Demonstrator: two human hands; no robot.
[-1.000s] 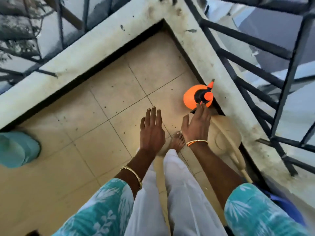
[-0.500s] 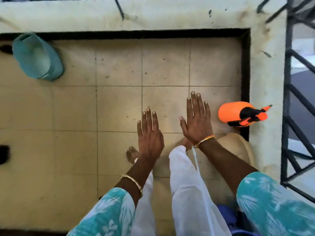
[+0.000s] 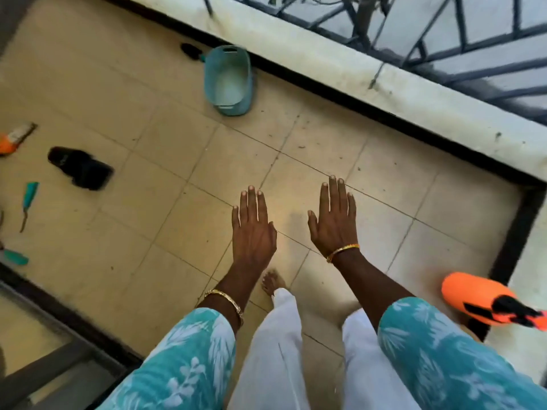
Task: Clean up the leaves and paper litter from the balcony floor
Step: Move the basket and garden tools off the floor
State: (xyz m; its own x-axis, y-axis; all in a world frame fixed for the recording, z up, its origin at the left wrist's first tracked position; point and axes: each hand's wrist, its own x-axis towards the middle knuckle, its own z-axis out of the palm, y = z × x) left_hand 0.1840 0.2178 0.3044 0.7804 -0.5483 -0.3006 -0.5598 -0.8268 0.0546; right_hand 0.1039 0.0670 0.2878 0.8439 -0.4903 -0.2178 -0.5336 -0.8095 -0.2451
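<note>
We stand on a balcony floor [image 3: 177, 161] of beige square tiles with thin dark grout lines, bounded from 12 to 3 o'clock by a pale concrete curb [image 3: 340, 66] with a black strip at its foot and a dark metal railing [image 3: 444, 31] beyond. At 8 o'clock a dark door track [image 3: 59, 309] closes the floor. Our left hand [image 3: 251, 232] and right hand [image 3: 333, 220] hang flat over the middle tiles, fingers straight and close together, holding nothing, a little apart from each other. Small dark specks of litter [image 3: 302, 146] lie scattered on the tiles at 12 o'clock, near the curb; we cannot tell leaf from paper. A teal basket [image 3: 229, 81] lies on its side at 11 o'clock against the black strip. At 9 o'clock sit a black sandal [image 3: 80, 167] and a teal-handled tool [image 3: 29, 199]. An orange sprayer [image 3: 485, 300] rests at 4 o'clock in the corner. The broadest bare stretch of tile runs between the sandal and our hands.
</note>
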